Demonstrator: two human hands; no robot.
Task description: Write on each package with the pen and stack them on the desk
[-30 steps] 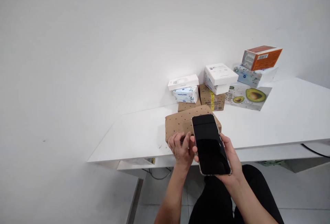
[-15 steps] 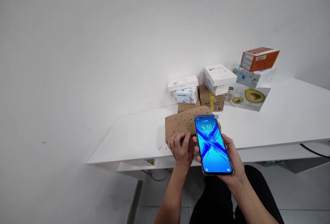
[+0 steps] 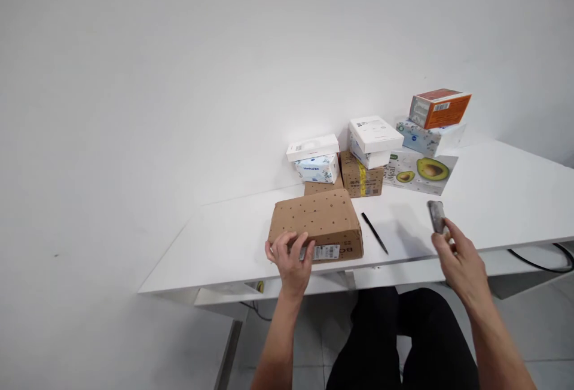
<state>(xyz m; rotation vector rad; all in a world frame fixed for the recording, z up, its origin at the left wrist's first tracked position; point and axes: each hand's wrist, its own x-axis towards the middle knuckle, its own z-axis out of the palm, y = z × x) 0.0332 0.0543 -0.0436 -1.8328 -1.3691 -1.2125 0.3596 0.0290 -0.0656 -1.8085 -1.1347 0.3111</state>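
A brown cardboard box [image 3: 316, 213] with small dark marks and a white label lies near the table's front edge. My left hand [image 3: 291, 261] rests against its front side, fingers spread over the upper edge, touching it without wrapping round it. To the right, my right hand [image 3: 461, 264] is closed on a phone [image 3: 436, 218], raised over the table and turned so that its screen is hidden. Between the box and the phone, a black pen [image 3: 374, 233] lies slantwise on the white table [image 3: 224, 240].
Behind the box, tissue packs [image 3: 316, 168] and white boxes [image 3: 375, 133] are stacked on cardboard boxes [image 3: 372, 182]. An avocado-printed box [image 3: 421, 173] stands farther right, near an orange box [image 3: 446, 112] on another tissue pack [image 3: 421, 139]. A black cable [image 3: 538, 264] hangs at right.
My right hand has swung the phone to the right and turned its lit screen out of view, uncovering the pen. The box and my left hand have shifted slightly left.
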